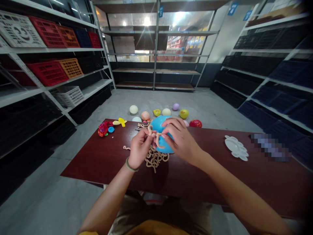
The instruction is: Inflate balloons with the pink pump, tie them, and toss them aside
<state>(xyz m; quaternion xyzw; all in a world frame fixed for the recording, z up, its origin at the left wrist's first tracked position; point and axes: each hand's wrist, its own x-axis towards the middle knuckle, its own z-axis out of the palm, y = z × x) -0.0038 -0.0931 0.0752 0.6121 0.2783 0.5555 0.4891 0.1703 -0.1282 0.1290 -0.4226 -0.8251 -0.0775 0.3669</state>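
A blue inflated balloon [158, 124] rests on the dark red table [102, 156]. My right hand [179, 138] lies over the balloon, its fingers pinching a tan string [157, 139] at the balloon's near side. My left hand [140, 147] is closed on the same string just to the left, a green band on its wrist. A tangled pile of tan string [154, 158] lies on the table under both hands.
Uninflated balloons [105, 128] in red, blue and yellow lie at the table's far left. A white paint palette [236, 147] sits to the right. Several inflated balloons [166, 112] lie on the floor beyond the table. Shelves with crates [49, 72] line both sides.
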